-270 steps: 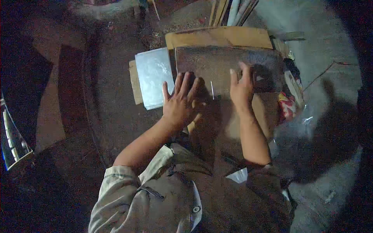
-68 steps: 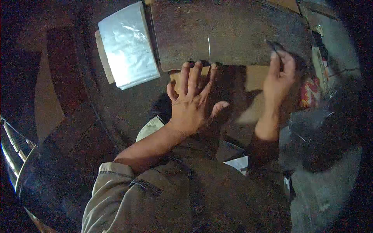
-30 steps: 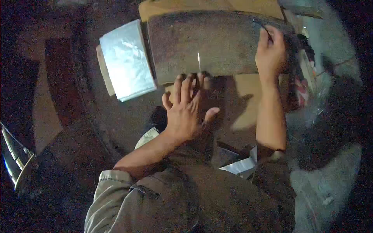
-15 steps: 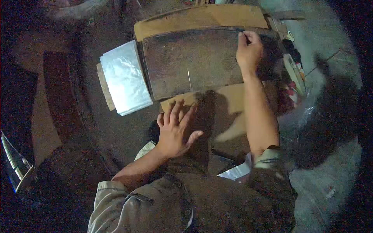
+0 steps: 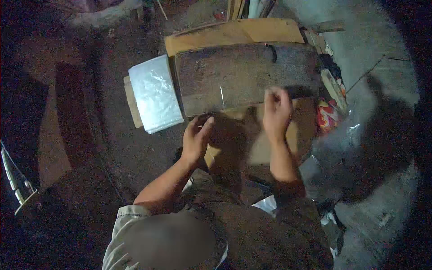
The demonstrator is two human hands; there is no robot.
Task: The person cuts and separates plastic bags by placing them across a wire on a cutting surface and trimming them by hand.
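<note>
A dark rectangular board (image 5: 243,74) lies over brown cardboard (image 5: 238,33). On it are a thin, bright, straight sliver (image 5: 222,95) and, by the far edge, a small dark curved object (image 5: 273,54). My left hand (image 5: 196,137) is at the board's near left corner, fingers bent, thumb apart from them, nothing visible in it. Over the board's near edge is my right hand (image 5: 277,112), fingers curled and blurred; whether it holds anything is unclear. Left of the board lies a stack of shiny clear plastic sheets (image 5: 156,94).
A red and white packet (image 5: 327,118) and clear crumpled plastic (image 5: 353,130) lie to the right. Long sticks or tubes (image 5: 249,9) stand beyond the cardboard. A brown piece (image 5: 134,101) sticks out under the plastic sheets.
My right hand has let go of the dark curved object and come back toward me. My left hand's fingers, earlier spread, are now bent. The view has shifted.
</note>
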